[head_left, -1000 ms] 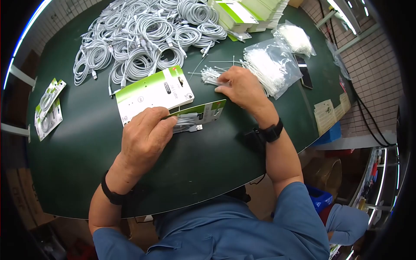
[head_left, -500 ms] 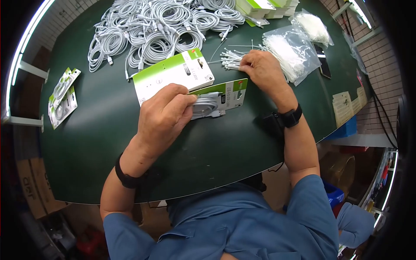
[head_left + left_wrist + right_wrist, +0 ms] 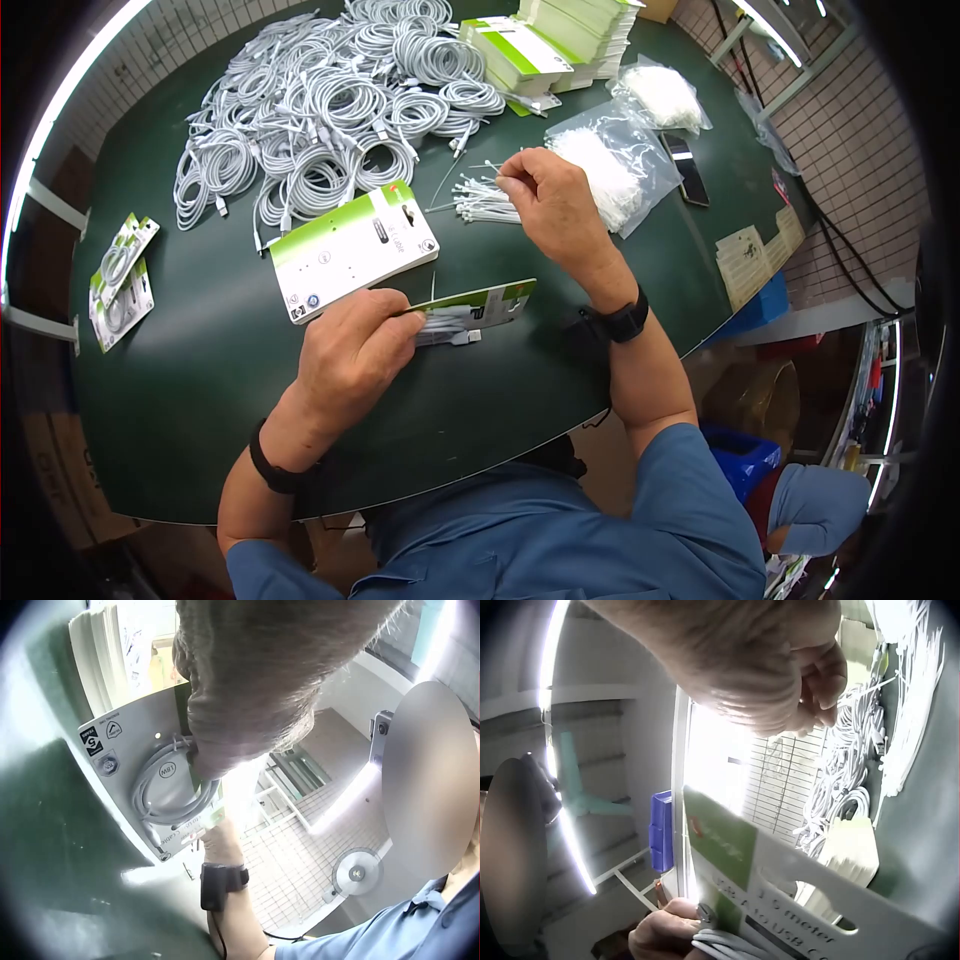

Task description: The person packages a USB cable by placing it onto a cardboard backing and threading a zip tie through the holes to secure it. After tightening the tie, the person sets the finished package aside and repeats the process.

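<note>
The left hand (image 3: 355,350) grips a green-and-white card (image 3: 500,303) by its left end, with a coiled grey cable (image 3: 445,322) against its front. In the left wrist view, the coil (image 3: 139,791) lies against the card's printed face (image 3: 112,754). Raised over loose white cable ties (image 3: 485,202), the right hand (image 3: 560,205) has its thumb and index tips together. Below its fingertips, the right wrist view shows faint pale marks, seemingly a thin tie pinched there. The card's hang-hole end (image 3: 810,889) is near the right wrist camera.
A stack of cards (image 3: 350,245) lies behind the left hand. Grey coiled cables (image 3: 330,110) are heaped at the back, beside more card stacks (image 3: 520,55). Bags of ties (image 3: 600,165) and a phone (image 3: 687,170) lie right; two cabled cards (image 3: 122,285) lie far left.
The right hand has lifted off the loose ties, its thumb and index tips together. The left hand keeps hold of the card, which is tipped more edge-on than half a second ago.
</note>
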### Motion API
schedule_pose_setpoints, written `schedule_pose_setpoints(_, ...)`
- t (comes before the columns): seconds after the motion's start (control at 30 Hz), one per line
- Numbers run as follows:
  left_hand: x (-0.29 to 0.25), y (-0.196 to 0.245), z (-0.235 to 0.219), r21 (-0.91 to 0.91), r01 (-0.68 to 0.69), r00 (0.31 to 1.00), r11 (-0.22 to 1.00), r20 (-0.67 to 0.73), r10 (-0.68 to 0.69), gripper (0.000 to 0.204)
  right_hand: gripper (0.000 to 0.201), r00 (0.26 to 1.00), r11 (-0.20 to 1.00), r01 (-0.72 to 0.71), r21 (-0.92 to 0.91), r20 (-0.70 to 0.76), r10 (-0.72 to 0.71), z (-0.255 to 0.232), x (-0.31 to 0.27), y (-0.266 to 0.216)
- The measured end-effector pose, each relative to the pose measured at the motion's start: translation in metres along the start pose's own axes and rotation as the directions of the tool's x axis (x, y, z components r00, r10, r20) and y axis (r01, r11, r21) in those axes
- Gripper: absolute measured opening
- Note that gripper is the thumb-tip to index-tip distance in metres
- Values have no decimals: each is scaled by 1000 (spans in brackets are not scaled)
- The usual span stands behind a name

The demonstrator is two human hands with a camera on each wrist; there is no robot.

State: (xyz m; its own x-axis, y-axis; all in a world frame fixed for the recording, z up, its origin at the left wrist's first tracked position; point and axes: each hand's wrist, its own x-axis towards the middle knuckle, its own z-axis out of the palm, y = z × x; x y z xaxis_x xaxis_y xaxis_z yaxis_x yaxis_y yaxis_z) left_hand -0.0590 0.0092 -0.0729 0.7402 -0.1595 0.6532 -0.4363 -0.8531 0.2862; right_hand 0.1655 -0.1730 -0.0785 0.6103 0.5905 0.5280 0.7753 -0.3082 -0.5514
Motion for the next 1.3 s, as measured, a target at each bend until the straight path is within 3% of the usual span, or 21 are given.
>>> schedule_pose_setpoints(0.03, -1, 0, 1, 2, -2, 1000, 1000, -12, 2, 27, 9, 1000, 1000, 11, -7, 1, -11, -1, 0, -6)
schedule_pose_setpoints(0.13, -2, -2, 2, 1, -35, 999, 999, 21, 35, 25, 8, 980, 955, -197, 221, 29, 196, -4, -1, -20)
schedule_pose_setpoints(0.17, -2, -3, 2, 3, -38, 999, 999, 19, 38, 25, 8, 981, 956, -194, 221, 25, 193, -5, -1, -21)
schedule_pose_setpoints(0.27, -1, -3, 3, -16, -64, 997, 998, 31, 64, 25, 10, 955, 838, -298, 458, 140, 263, -4, -2, -24)
schedule_pose_setpoints(0.4, 0, -1, 2, -50, -45, 997, 998, 52, 48, 31, 11, 917, 728, -400, 557, 231, 326, -6, -2, -28)
schedule_pose_setpoints(0.43, 0, -1, 2, -48, -45, 997, 998, 59, 47, 31, 11, 916, 723, -401, 562, 232, 328, -5, -2, -29)
schedule_pose_setpoints(0.53, 0, -3, 4, -50, -86, 995, 995, 43, 88, 27, 14, 831, 574, -553, 604, 450, 327, 0, -5, -33)
schedule_pose_setpoints(0.7, -1, -2, 4, -52, -88, 995, 995, 50, 91, 28, 17, 751, 435, -658, 615, 577, 321, 15, -13, -33)
schedule_pose_setpoints(0.83, 0, -3, 6, -66, -93, 994, 993, 45, 96, 25, 17, 699, 410, -712, 569, 628, 342, 23, -16, -31)
schedule_pose_setpoints(1.1, 0, -4, 8, -63, -120, 992, 991, 27, 122, 23, 19, 681, 306, -731, 610, 674, 285, 36, -25, -30)
schedule_pose_setpoints(1.3, 0, -5, 10, -62, -122, 992, 991, 14, 123, 23, 20, 682, 375, -726, 576, 674, 285, 38, -28, -31)
